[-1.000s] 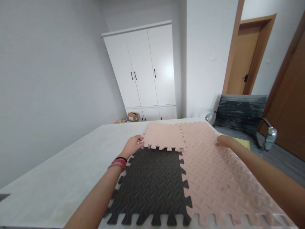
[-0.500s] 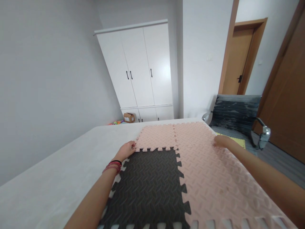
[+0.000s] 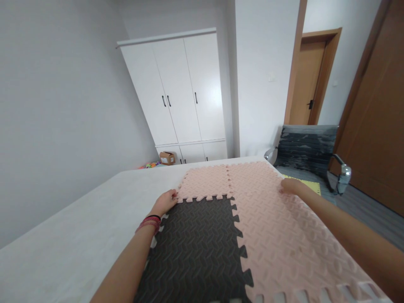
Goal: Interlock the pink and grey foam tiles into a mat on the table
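Note:
Four-square foam matting lies in front of me: a black puzzle mat tile (image 3: 195, 248) at the near left, a pink tile (image 3: 203, 182) beyond it, another pink tile (image 3: 249, 174) at the far right and a large pink tile (image 3: 290, 235) at the near right. Toothed edges meet along the seams. My left hand (image 3: 166, 201), with bands on its wrist, has its fingers closed at the far-left pink tile's outer near corner, beside the black tile. Across the mat, my right hand (image 3: 289, 186) grips the pink outer edge near the seam; its fingertips are partly hidden.
White sheeting (image 3: 94, 223) covers the surface under the mat. Off its right side stands a dark armchair (image 3: 306, 147) with a yellow sheet (image 3: 311, 186) on its seat. A white wardrobe (image 3: 189, 92) and a cardboard box (image 3: 167, 158) are beyond the far edge.
The whole view has shifted slightly left. Both hands keep their places on the mat, and the tiles show no clear movement against each other.

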`<state>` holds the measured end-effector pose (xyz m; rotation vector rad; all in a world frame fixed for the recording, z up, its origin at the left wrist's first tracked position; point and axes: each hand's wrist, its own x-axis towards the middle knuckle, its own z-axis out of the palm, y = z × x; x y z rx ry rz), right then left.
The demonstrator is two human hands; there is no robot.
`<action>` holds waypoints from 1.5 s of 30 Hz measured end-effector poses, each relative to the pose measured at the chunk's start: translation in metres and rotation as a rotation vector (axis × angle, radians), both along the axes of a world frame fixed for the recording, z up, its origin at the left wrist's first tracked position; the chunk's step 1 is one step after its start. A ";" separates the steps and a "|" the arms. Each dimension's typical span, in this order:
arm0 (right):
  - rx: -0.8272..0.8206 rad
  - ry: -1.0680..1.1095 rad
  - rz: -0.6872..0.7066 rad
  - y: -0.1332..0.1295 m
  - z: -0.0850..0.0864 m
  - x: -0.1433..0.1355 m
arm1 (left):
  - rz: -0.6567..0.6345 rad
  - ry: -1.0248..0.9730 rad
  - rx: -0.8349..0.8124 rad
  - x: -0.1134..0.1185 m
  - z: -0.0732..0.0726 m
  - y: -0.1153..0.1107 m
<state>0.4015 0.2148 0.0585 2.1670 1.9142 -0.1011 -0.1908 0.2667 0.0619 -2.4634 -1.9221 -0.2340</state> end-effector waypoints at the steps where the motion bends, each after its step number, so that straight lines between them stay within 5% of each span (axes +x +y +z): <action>1: 0.002 0.003 -0.001 0.000 0.000 0.000 | 0.013 0.002 -0.001 0.000 0.000 -0.001; 23: 0.011 -0.003 -0.033 0.000 -0.001 -0.002 | 0.045 0.097 -0.040 0.007 0.021 -0.024; 27: 0.019 -0.002 -0.041 -0.001 0.000 -0.003 | 0.021 0.109 -0.009 0.027 0.023 -0.026; 34: 0.021 -0.003 -0.082 -0.007 0.001 -0.011 | -0.265 0.060 -0.057 0.082 0.013 -0.032; 41: 0.109 -0.029 -0.154 -0.030 0.012 -0.039 | -0.143 0.134 -0.065 0.099 0.013 -0.030; 45: 0.251 0.014 -0.007 -0.036 0.017 -0.091 | -0.069 0.183 -0.057 0.114 0.019 -0.031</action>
